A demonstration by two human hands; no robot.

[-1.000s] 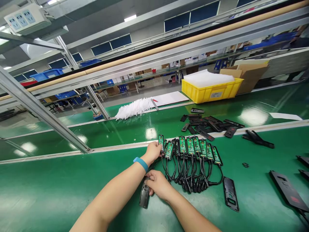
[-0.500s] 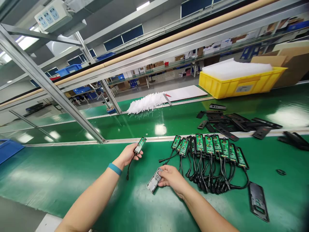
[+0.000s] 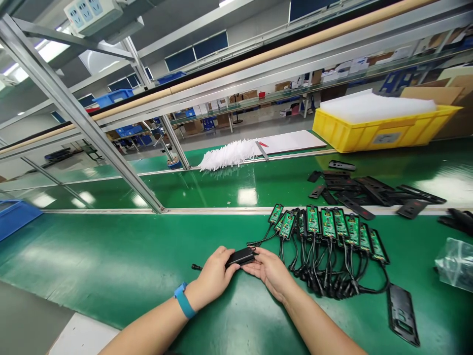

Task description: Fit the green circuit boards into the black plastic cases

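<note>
A black rectangular electronics case (image 3: 241, 257) lies across both hands in front of me, its plain dark face upward. My left hand (image 3: 216, 276) wraps round its left end, thumb along the near edge. At the right end, the fingers of my right hand (image 3: 268, 268) grip the case. A short black cable end (image 3: 196, 266) sticks out to the left of my left hand. Any circuit board inside the case is hidden. Right of my hands, several open units with green circuit boards (image 3: 328, 224) lie in a row, their black cables (image 3: 325, 276) bunched toward me.
Black covers (image 3: 364, 190) are piled on the bench's raised back strip. One larger black cover (image 3: 402, 315) lies at the right front, near a clear plastic bag (image 3: 456, 264). A yellow bin (image 3: 388, 135) holds white foam. White strips (image 3: 229, 155) lie beyond the rail.
My left hand has come down and right, my right hand up, and they have met. The green board and grey cover seen apart before have given way to one black case. A plastic bag now shows at right.
</note>
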